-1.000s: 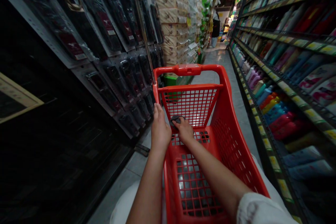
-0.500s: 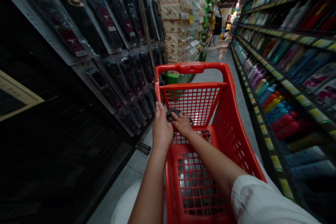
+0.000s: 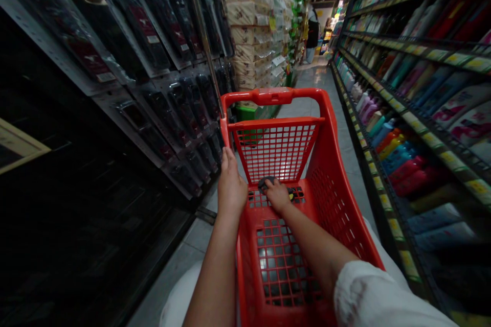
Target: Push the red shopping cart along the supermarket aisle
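Note:
A red plastic shopping cart [image 3: 326,127] fills the middle of the aisle in front of me. My left hand [image 3: 231,184] rests on the cart's left rim, fingers laid along it. My right hand [image 3: 276,195] reaches inside the cart and lies on a small dark object [image 3: 266,182] at the basket's floor by the mesh flap. I cannot tell what the dark object is.
Dark packaged goods [image 3: 153,41] hang on the left wall. Stacked tissue packs [image 3: 249,20] stand further along. Shelves of coloured bottles [image 3: 391,143] line the right. A person [image 3: 312,36] stands far down the tiled aisle [image 3: 326,82].
My right hand has gone down and forward with the dark object, from near the mesh flap to the basket floor. The left hand stays on the rim.

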Motion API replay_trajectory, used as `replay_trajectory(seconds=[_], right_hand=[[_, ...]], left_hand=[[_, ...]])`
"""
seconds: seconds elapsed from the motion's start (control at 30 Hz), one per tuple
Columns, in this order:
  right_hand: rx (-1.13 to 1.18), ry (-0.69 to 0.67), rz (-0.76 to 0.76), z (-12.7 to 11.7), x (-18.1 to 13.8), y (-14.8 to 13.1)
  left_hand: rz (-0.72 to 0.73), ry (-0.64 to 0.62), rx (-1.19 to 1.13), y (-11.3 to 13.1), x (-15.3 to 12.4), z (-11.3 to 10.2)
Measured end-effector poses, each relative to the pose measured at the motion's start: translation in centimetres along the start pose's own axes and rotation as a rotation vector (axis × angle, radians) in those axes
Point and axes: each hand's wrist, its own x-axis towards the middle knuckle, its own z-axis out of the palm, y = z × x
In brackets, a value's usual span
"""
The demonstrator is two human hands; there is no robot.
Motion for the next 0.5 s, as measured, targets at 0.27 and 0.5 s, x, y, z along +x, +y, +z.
replay_trajectory(seconds=[0.27,0.5], right_hand=[[0.198,0.074,0.669,-0.2,-3.1,4.5],[0.278,0.016,0.406,-0.7,0.9,-3.5]], left_hand=[[0.025,0.027,-0.008,0.0,0.0,0.2],[0.033,0.063,-0.011,-0.5,0.1,0.5]])
